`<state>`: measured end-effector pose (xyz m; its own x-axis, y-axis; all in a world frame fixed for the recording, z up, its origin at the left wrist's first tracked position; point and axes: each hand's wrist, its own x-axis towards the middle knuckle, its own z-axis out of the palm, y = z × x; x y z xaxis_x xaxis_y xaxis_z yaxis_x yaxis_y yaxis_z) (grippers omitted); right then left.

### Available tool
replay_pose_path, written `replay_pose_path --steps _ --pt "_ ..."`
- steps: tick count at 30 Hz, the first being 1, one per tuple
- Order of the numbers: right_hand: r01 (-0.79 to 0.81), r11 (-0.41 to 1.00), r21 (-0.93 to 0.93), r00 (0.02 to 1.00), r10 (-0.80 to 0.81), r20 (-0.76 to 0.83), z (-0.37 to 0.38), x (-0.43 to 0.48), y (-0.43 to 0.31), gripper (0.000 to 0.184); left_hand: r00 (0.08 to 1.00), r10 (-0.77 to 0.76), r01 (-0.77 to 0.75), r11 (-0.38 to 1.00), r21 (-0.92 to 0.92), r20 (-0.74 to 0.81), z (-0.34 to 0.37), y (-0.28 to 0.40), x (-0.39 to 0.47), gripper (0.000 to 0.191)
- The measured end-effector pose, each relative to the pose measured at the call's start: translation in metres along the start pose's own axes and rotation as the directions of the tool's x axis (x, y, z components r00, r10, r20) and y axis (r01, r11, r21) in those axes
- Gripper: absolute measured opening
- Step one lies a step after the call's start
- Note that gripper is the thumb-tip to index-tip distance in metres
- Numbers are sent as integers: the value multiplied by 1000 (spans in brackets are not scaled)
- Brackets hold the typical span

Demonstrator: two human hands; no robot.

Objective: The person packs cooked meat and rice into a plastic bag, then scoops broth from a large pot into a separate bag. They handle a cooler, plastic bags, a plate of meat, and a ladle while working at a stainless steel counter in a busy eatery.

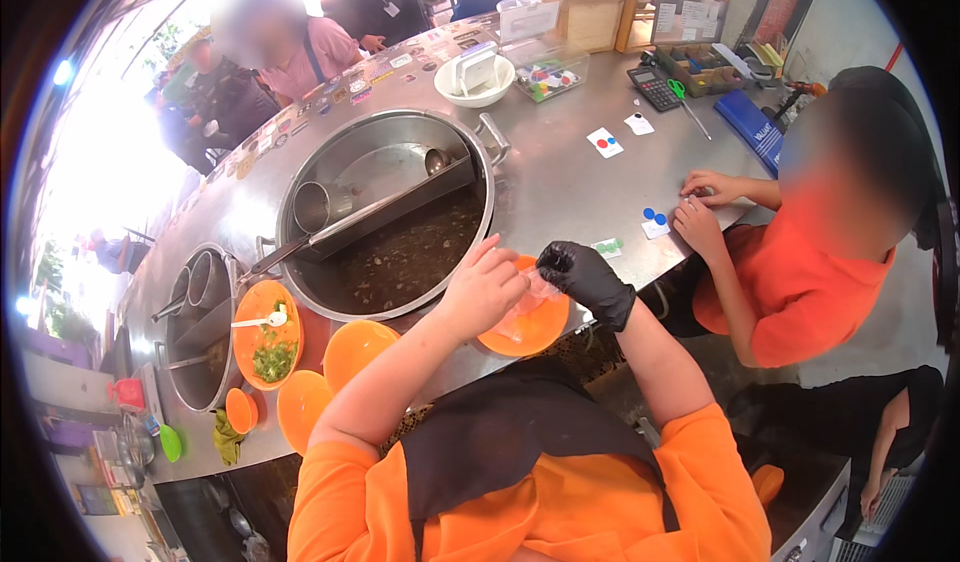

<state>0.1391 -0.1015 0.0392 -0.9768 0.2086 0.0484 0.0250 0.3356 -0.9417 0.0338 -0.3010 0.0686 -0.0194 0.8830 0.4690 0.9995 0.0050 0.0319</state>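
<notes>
Above an orange bowl (551, 329) at the steel counter's near edge, a thin clear plastic bag (531, 298) is stretched between my hands. My bare left hand (484, 288) has its fingertips at the bag's left side, partly hiding the bowl. My right hand (577, 273), in a black glove, is closed on the bag's other side. Beyond them stands a large divided steel pot (491, 209) with dark broth in its near half, and a ladle (437, 161) and a metal cylinder (313, 205) in the far half.
More orange bowls (360, 340) stand at left, one with chopped greens (274, 361) and a white spoon (271, 320). A smaller pot (196, 382) is beyond. At right a co-worker in an orange shirt (817, 292) has both hands at the counter (555, 179). People stand across it.
</notes>
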Motion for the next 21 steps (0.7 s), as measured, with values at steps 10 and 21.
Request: replay_pose_path --steps 10,21 --pt "80 853 -517 997 -70 38 -11 -17 3 33 675 -396 481 876 35 623 -19 5 -15 27" --pt "-57 983 -174 929 116 352 -14 1 13 53 567 -483 424 866 267 667 35 -17 27 37"
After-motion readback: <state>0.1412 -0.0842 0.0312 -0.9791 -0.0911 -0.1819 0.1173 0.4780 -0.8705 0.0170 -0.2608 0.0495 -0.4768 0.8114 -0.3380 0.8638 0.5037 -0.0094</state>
